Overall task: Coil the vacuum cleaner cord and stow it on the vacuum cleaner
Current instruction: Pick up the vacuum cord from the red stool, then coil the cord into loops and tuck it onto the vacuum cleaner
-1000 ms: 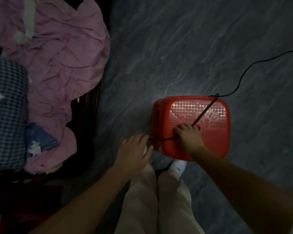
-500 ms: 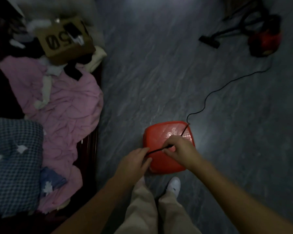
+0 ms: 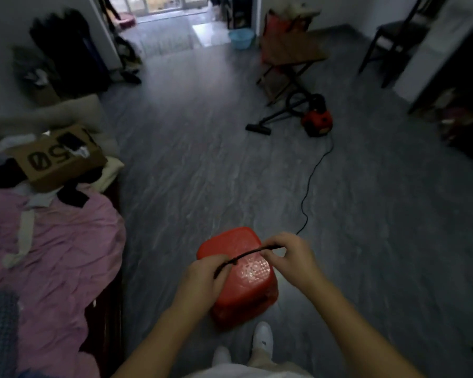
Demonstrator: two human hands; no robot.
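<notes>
A thin black cord (image 3: pixel 309 184) trails across the grey floor from the small red vacuum cleaner (image 3: pixel 316 120) at the upper right down to my hands. My left hand (image 3: pixel 205 276) is closed around the cord's near end. My right hand (image 3: pixel 291 255) pinches the cord a short way along, and the stretch between the two hands is taut. Both hands hover above a red plastic stool (image 3: pixel 241 274). The vacuum's black hose and floor nozzle (image 3: pixel 258 129) lie to its left.
A bed with a pink blanket (image 3: pixel 52 241) and a cardboard box (image 3: pixel 55 156) fills the left side. A folding table (image 3: pixel 292 50), a blue basin (image 3: pixel 241 38) and a dark chair (image 3: pixel 393 31) stand at the back. My white shoes (image 3: pixel 261 341) are below the stool.
My head has lifted, so the whole room and the vacuum now show. Both hands rose off the stool with the cord, and the right hand moved further right along it.
</notes>
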